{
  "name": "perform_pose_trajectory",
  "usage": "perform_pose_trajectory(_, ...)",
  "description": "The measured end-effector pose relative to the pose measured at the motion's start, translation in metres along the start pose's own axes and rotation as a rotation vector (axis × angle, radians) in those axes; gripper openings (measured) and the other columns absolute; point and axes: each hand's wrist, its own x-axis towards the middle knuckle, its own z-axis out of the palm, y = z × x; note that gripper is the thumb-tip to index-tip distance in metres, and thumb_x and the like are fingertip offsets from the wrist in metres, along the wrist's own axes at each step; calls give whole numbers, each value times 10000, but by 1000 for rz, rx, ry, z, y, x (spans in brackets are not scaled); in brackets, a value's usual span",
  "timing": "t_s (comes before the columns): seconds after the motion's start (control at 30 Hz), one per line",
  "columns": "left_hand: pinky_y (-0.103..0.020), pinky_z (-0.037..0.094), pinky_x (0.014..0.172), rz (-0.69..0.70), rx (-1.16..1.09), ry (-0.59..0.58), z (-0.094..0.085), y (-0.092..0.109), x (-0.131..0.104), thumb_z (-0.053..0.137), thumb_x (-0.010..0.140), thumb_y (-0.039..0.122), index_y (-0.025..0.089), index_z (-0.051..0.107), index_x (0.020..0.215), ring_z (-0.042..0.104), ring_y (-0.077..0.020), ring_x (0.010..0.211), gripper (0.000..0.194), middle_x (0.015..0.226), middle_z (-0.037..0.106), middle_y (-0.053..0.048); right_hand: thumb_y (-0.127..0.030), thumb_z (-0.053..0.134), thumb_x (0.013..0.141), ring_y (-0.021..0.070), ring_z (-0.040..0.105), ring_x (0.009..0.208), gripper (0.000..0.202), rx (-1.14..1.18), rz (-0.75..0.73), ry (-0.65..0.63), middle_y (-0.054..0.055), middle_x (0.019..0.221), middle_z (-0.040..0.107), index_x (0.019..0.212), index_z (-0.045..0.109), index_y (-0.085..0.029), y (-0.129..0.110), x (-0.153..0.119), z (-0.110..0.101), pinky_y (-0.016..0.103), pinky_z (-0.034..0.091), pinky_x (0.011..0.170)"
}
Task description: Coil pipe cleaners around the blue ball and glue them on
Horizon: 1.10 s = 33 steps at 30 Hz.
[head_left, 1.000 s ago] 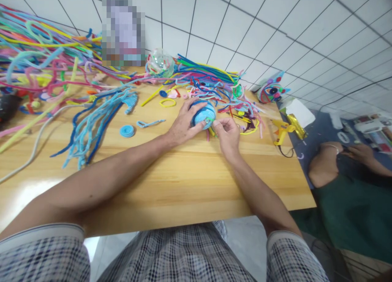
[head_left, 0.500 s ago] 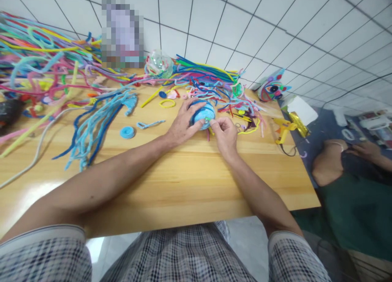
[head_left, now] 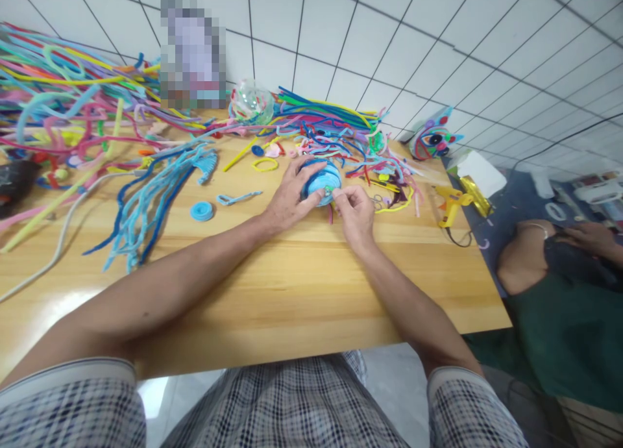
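Observation:
A round ball wound from light and dark blue pipe cleaners [head_left: 325, 175] sits at the back middle of the table. My left hand [head_left: 288, 200] wraps round its left side, with the thumb pressed on the front near a small green bit [head_left: 328, 191]. At the ball's lower right, my right hand [head_left: 359, 217] is closed in a pinch beside that green bit; what lies between its fingertips is too small to make out. Left of my hands lie a flat blue coil [head_left: 202, 210] and a twisted blue pipe cleaner [head_left: 238, 198].
Loose pipe cleaners [head_left: 160, 182] spread over the left, with a white cable [head_left: 61, 230] among them. Toward the back stands a clear round container [head_left: 252, 102]. A yellow glue gun [head_left: 452, 203] and a decorated colourful piece [head_left: 433, 138] lie right. Another person's arm [head_left: 523, 256] is beyond the table.

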Motion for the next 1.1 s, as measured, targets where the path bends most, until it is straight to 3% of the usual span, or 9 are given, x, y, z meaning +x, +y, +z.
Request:
perform_pose_trajectory(0.37,-614,401,1345,-19,-9,41,-4,3,4,540,1071,697,264,637,1462,519,-342,1508,591,1531,577,-149,-634,763,922,136,523,575,431,8,32,5,-55,641,567,800,565,-271,2,0,0,287,451,553)
perform_pose_trajectory(0.83,-620,463,1241,-10,93,59,-8,7,5,674,1019,624,253,614,1413,568,-355,1381,545,1399,613,-152,-623,802,887,105,507,531,442,60,22,27,-76,598,563,773,585,-254,-1,3,-2,254,421,523)
perform_pose_trajectory(1.1,-492,580,1098,-86,-72,46,-6,7,7,727,960,660,223,550,1360,690,-304,1240,618,1340,678,-127,-645,784,918,114,523,531,455,58,24,-34,-69,624,571,790,573,-262,1,1,-2,275,427,507)
